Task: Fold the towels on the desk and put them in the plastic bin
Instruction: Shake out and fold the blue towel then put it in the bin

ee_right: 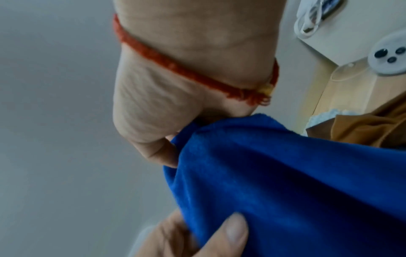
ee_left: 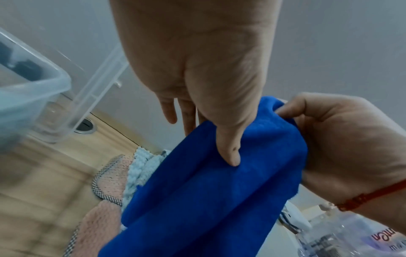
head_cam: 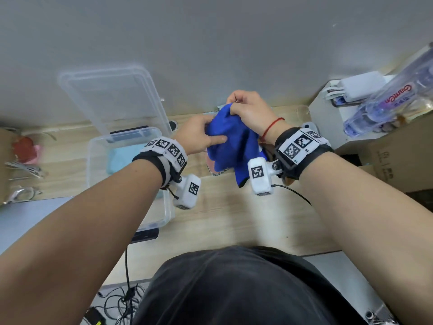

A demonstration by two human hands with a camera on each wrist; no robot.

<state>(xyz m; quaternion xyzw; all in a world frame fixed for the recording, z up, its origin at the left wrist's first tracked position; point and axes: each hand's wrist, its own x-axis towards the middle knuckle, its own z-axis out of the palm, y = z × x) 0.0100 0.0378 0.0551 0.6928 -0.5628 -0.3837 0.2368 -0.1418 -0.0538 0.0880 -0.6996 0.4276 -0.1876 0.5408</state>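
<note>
A blue towel [head_cam: 230,143] hangs bunched above the wooden desk, held up between both hands. My right hand [head_cam: 246,109] pinches its top edge, fingers curled over the cloth [ee_right: 274,173]. My left hand [head_cam: 201,134] grips its left side, thumb pressed on the front of the fabric [ee_left: 208,182] and fingers behind it. Under the blue towel lie a pink towel [ee_left: 105,187] with a checked border and a pale blue knitted one [ee_left: 140,167]. The clear plastic bin [head_cam: 93,160] stands at the left with a light blue folded towel [head_cam: 124,158] inside.
The bin's clear lid [head_cam: 112,95] leans against the grey wall behind it. A water bottle [head_cam: 393,99], a white box with a charger [head_cam: 332,118] and cardboard [head_cam: 398,156] crowd the right. A brown cloth [ee_right: 362,128] lies on the desk. Cables [head_cam: 23,167] sit far left.
</note>
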